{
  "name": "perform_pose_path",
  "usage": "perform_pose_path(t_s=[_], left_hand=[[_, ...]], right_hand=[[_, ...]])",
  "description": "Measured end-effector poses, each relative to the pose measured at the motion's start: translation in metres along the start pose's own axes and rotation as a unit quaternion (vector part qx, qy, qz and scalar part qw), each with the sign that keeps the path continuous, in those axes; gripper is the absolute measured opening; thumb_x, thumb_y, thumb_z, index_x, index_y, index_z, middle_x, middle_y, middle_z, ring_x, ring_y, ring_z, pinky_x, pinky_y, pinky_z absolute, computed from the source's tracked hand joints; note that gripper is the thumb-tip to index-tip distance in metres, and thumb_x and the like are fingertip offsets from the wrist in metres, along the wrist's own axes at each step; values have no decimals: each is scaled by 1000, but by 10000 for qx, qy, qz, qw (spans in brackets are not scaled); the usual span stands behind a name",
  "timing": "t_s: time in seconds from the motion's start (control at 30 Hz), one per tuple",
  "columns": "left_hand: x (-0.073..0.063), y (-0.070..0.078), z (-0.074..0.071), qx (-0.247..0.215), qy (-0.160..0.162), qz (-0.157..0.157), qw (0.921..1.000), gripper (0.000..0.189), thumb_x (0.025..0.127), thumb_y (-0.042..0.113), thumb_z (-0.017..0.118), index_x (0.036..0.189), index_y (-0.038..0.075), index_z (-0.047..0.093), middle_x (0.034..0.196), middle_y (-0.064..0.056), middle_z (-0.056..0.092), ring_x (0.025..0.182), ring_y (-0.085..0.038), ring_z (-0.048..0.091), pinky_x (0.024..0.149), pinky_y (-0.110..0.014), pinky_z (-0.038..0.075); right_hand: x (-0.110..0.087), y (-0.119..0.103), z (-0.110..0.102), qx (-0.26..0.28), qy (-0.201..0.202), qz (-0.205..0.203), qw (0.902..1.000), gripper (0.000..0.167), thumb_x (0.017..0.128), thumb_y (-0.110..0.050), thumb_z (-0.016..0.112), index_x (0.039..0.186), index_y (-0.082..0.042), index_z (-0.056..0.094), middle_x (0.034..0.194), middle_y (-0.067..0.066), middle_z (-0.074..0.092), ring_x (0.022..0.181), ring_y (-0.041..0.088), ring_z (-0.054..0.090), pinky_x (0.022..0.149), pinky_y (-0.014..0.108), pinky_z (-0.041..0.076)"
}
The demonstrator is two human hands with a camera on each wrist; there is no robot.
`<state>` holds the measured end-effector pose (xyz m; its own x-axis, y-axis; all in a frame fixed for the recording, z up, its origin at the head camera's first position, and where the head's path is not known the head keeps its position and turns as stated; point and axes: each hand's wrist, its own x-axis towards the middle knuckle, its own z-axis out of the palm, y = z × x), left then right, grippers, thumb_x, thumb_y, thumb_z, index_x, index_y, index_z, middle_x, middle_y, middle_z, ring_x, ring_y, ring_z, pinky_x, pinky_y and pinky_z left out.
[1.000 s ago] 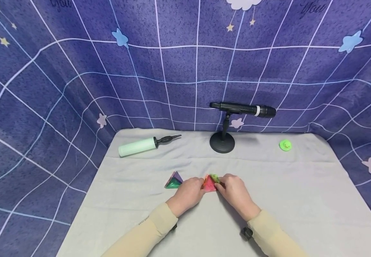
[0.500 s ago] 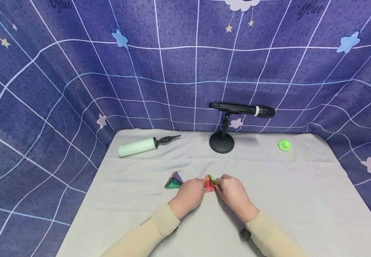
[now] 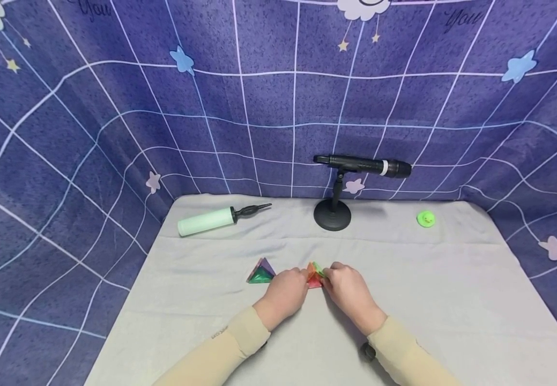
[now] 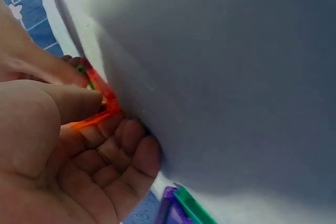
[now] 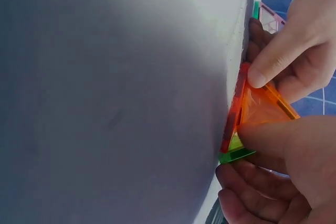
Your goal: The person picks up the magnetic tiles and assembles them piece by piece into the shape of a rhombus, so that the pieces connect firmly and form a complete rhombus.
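Observation:
Triangular magnetic tiles stand between the hands near the middle of the table: a red tile (image 3: 314,284) at the base, an orange tile (image 5: 262,104) raised on the left and a green tile (image 3: 319,270) raised on the right. My left hand (image 3: 286,292) pinches the orange tile between thumb and fingers. With thumb and curled fingers, my right hand (image 3: 353,296) pinches the green tile, whose lower edge meets the red one in the right wrist view. Just left of the left hand sits a small pyramid (image 3: 260,275) of green, purple and pink triangular tiles.
A pale green hand pump (image 3: 207,221) with a black nozzle lies at the back left. Behind the hands, a black microphone (image 3: 362,164) rests on a round-based stand (image 3: 332,214). A bright green toy (image 3: 425,219) is at the back right. Blue patterned cloth hangs behind the table.
The green tile has tipped up and inward, toward the orange tile, as the right hand shifted slightly left. The left hand has stayed nearly still, and the small pyramid has not moved.

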<state>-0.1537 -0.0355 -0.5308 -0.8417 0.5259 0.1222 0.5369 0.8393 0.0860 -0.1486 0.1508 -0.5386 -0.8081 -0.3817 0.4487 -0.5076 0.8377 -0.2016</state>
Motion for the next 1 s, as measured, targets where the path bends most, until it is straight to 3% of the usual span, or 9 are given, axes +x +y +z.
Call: perform_pose_path(t_s=[0.2,0.37,0.5,0.63,0.8,1.0], left_hand=[[-5,-7,1,-472,83,-23,9988,22,95,24,76,92,5,64,73,-5,58,63,-23,64,56,-37,51],[-13,-17,-9,-1000,156,42,9949,17,95,18,74,90,7,62,74,-3,58,64,-19,62,58,-36,51],[-20,-30,-29,-1355,546,254,9889,7,95,11,71,97,6,66,86,-2,65,76,-17,64,70,-36,55],[-26,-52,-49,-1524,1113,373,9813,10,96,6,68,106,7,69,98,-2,69,90,-19,66,83,-39,55],[-28,-84,-58,-1596,1471,-23,9762,18,96,-1,66,109,10,69,103,-1,67,93,-20,64,84,-38,54],[-30,-117,-44,-2126,1251,-681,9667,22,95,-7,66,110,10,69,105,0,66,94,-17,63,84,-38,54]], right_hand=[[-2,-3,-2,237,-10,201,9995,14,85,-12,85,87,-7,72,76,0,57,62,21,61,58,42,53],[-4,-1,-9,515,-157,386,9978,31,87,-21,82,110,-2,74,93,7,67,74,27,69,65,47,57],[-2,7,-17,786,-265,525,9952,35,95,-23,70,124,-5,72,106,8,71,88,28,72,73,49,58],[4,19,-20,1051,-440,456,9924,30,99,-13,63,127,-7,71,113,6,71,100,25,72,83,48,57],[12,32,-19,1030,-449,14,9937,38,87,7,71,124,-2,71,111,8,70,95,23,70,81,46,57],[25,36,-13,1211,-559,-651,9889,43,86,14,70,125,-4,72,116,8,71,102,24,71,84,44,58]])
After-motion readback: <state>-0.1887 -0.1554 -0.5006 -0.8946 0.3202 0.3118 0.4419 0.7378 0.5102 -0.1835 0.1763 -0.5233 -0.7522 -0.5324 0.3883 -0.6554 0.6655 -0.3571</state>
